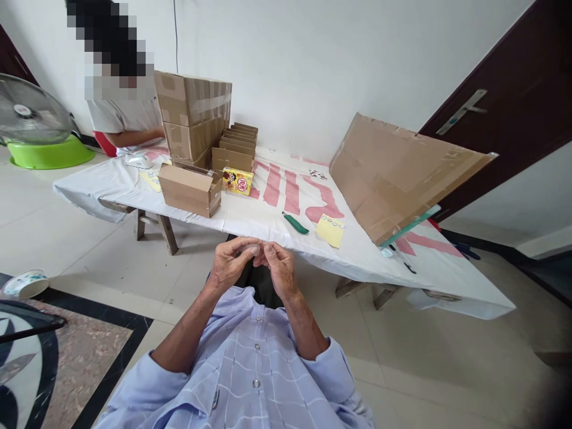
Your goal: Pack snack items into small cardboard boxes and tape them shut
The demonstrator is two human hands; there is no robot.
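Note:
My left hand [231,260] and my right hand [279,266] meet in front of my chest, just short of the table's near edge. Both have their fingers curled and pinched together, fingertips touching each other. What they pinch, if anything, is too small to see. On the white cloth-covered table [250,221] beyond them lie a green-handled cutter [295,223] and a yellow sheet of stickers [331,230]. An open brown carton [190,187] stands to the left, with a small yellow printed box [238,180] beside it.
Taped cartons [193,116] are stacked at the back, with several flat folded boxes [236,146] next to them. A large cardboard sheet [397,173] leans at the right. Another person in a white shirt [120,119] sits at the far left end. A fan [31,116] and a bowl [24,283] sit on the floor.

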